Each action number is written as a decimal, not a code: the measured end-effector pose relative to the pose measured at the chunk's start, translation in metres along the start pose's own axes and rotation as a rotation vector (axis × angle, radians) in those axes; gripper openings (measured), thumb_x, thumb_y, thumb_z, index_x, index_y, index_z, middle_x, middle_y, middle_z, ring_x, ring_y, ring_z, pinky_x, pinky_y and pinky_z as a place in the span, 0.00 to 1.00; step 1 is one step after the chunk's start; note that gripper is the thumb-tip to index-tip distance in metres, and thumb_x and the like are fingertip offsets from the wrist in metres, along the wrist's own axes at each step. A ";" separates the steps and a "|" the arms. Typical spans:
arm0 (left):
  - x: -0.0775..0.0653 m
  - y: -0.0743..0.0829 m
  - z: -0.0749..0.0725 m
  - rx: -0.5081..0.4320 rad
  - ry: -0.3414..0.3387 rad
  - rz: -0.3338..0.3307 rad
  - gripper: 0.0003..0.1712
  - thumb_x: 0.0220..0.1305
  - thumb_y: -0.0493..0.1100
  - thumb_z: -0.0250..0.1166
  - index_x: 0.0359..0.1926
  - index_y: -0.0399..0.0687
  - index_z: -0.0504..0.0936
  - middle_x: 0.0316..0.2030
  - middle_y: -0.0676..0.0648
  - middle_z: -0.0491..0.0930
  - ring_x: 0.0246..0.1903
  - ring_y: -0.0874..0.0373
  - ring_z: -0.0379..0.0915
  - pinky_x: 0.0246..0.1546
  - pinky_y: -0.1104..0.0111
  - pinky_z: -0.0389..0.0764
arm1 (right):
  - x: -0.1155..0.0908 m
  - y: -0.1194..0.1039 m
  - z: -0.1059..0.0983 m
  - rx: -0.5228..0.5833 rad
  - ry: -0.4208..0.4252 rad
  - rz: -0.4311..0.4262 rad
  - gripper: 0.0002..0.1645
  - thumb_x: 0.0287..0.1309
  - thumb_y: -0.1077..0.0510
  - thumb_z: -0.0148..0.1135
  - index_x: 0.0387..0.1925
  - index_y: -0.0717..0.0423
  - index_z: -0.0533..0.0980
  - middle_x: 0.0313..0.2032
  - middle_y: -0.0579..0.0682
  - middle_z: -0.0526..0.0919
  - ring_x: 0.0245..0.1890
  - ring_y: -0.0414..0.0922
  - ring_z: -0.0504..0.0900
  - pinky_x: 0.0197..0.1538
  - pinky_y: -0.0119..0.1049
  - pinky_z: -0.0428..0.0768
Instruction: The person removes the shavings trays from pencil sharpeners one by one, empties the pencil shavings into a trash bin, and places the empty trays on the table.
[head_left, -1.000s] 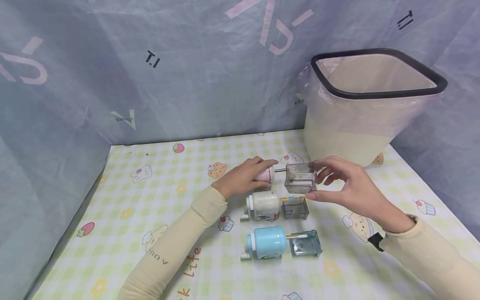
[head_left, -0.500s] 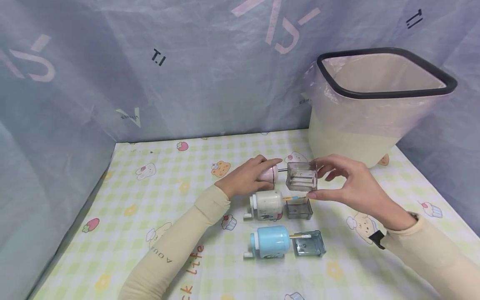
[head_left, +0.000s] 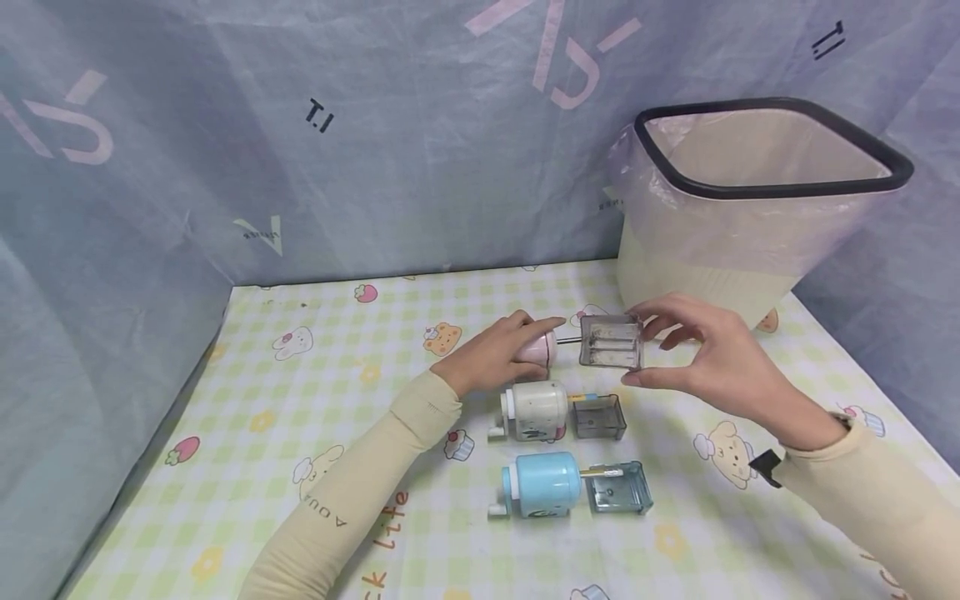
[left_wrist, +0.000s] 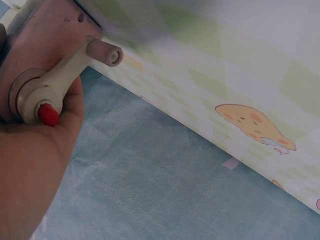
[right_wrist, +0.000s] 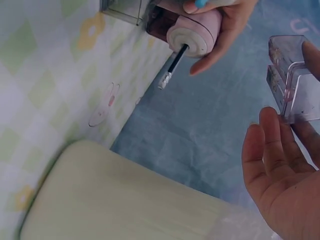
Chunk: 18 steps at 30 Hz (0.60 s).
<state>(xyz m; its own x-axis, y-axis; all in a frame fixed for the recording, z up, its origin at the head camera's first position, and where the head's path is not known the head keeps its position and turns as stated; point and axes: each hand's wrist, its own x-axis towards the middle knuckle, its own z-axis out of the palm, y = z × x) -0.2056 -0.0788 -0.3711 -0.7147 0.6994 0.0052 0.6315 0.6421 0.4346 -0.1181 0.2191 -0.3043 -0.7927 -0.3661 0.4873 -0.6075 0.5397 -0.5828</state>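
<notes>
My left hand (head_left: 487, 357) grips a pink crank pencil sharpener (head_left: 535, 350) from above. Its crank handle (left_wrist: 65, 70) with a red knob shows in the left wrist view. A dark pencil (right_wrist: 175, 65) sticks out of the sharpener's front. Between thumb and fingers, my right hand (head_left: 716, 362) holds a clear greyish shavings drawer (head_left: 611, 343), raised and tilted with its open side towards the head camera. Small specks lie inside it. Nearer me are a cream sharpener (head_left: 537, 412) and a blue sharpener (head_left: 547, 483), each with a pencil in it.
A cream waste bin (head_left: 697, 250) with a black rim and a plastic liner stands at the back right, just behind my right hand. A grey drawer (head_left: 598, 418) and a bluish drawer (head_left: 621, 490) lie in front of the other sharpeners. A checked cloth (head_left: 375, 433) covers the table.
My right hand has moved slightly right and away with the drawer and tilted it. The left hand stays on the pink sharpener. The head view shifted slightly earlier.
</notes>
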 end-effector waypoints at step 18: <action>0.001 -0.002 0.002 0.017 0.008 0.010 0.46 0.75 0.54 0.69 0.85 0.67 0.56 0.63 0.45 0.72 0.56 0.53 0.72 0.57 0.59 0.77 | 0.029 -0.029 -0.048 -0.015 0.128 0.092 0.37 0.37 0.68 0.90 0.54 0.53 0.86 0.47 0.37 0.87 0.42 0.34 0.84 0.46 0.20 0.77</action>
<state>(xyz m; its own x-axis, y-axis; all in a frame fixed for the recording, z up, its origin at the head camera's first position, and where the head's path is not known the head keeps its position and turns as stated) -0.2070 -0.0787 -0.3744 -0.7104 0.7036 0.0171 0.6439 0.6399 0.4194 -0.1212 0.2289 -0.2418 -0.8319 -0.2157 0.5113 -0.5309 0.5779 -0.6198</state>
